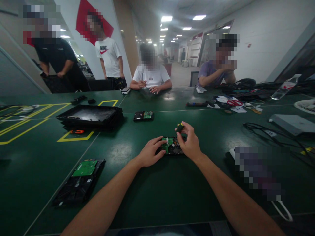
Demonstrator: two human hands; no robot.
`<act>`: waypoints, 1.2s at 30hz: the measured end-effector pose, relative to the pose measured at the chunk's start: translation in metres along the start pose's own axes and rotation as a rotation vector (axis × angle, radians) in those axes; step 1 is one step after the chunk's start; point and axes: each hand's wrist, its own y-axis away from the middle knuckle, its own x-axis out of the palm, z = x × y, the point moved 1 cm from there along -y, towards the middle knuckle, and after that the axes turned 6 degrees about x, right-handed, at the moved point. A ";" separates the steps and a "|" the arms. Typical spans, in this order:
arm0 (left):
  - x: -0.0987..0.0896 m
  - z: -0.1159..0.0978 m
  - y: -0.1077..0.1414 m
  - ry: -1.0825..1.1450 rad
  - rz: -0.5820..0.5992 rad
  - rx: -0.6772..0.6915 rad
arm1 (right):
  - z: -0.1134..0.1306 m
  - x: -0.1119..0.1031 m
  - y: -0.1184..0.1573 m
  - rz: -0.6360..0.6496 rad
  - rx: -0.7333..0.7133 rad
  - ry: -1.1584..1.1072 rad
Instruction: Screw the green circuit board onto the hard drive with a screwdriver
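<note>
A hard drive (175, 149) lies on the green table in front of me, its green circuit board facing up. My left hand (151, 152) grips its left end, with fingers over the board and the thumb at the near edge. Held upright above the drive's right part is a screwdriver (180, 127) with a yellow and dark green handle, pinched in the fingers of my right hand (190, 143). The screwdriver's tip is hidden behind that hand, so I cannot tell whether it touches a screw.
Other hard drives lie at the near left (82, 182) and farther back (143, 116). Black plastic trays (91, 114) stand at left, an orange-handled tool (77, 131) before them. Right are a grey box (292, 124), cables and a bottle (286, 87). Several people are across the table.
</note>
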 end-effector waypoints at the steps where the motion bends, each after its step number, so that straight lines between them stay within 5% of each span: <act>1: 0.000 0.000 0.000 -0.001 0.000 0.000 | 0.000 0.000 0.000 0.003 -0.001 -0.007; 36: 0.000 -0.006 0.002 0.039 -0.016 0.031 | 0.004 0.004 -0.001 -0.141 -0.128 0.115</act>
